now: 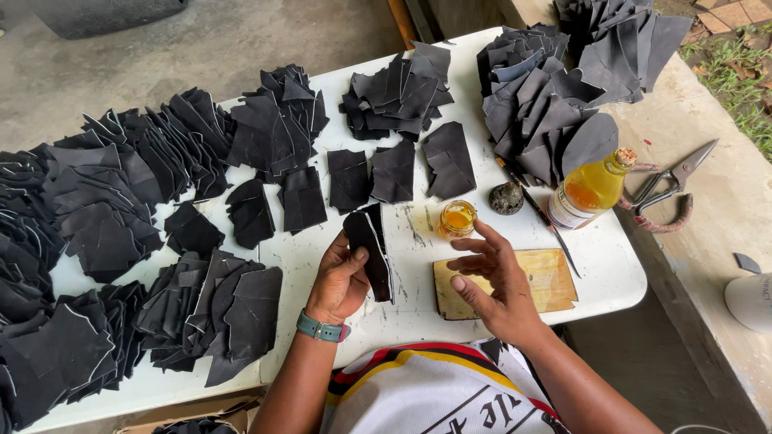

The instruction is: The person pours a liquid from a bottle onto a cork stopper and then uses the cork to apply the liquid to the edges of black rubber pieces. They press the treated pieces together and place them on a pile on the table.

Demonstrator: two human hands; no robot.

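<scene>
Black curved leather piece (pixel 370 249), seemingly pale-edged, clenched in left hand (pixel 342 277); right hand (pixel 490 277) hovers released, grip empty.

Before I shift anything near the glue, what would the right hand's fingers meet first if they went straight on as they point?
Probably the small open jar of amber liquid just beyond the right hand fingers; depth is unclear.

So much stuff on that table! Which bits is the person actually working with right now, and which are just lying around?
In use:
- black cut piece, held in the left hand
- small open jar of yellow glue, by the right hand
- wooden board under that hand

Lying about:
- scissors
- bottle of amber liquid
- stacks of black pieces
- white table
</scene>
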